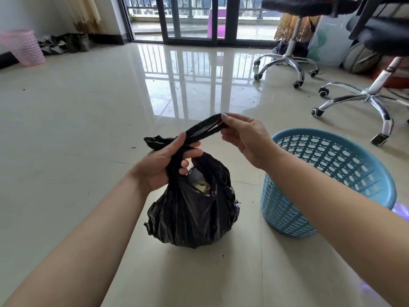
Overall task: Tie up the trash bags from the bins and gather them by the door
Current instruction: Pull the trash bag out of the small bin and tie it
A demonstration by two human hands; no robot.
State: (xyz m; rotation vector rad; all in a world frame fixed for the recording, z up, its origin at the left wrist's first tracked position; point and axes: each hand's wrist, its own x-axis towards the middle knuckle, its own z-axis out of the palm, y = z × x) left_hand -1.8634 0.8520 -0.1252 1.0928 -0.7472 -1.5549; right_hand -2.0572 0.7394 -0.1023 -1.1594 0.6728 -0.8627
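Observation:
A black trash bag [192,213] sits on the tiled floor in the middle of the view, its mouth partly gaping with some rubbish showing inside. My left hand [163,165] grips the gathered neck and one handle strip of the bag. My right hand [245,138] pinches the other handle strip, pulled out taut up and to the right across the first. A blue plastic bin [327,187] stands just right of the bag, with no liner visible in it.
A pink plastic bin [24,47] stands at the far left wall beside a dark heap. Two wheeled office chairs [290,60] [371,100] stand at the right. Sliding glass doors [199,18] to a balcony are straight ahead.

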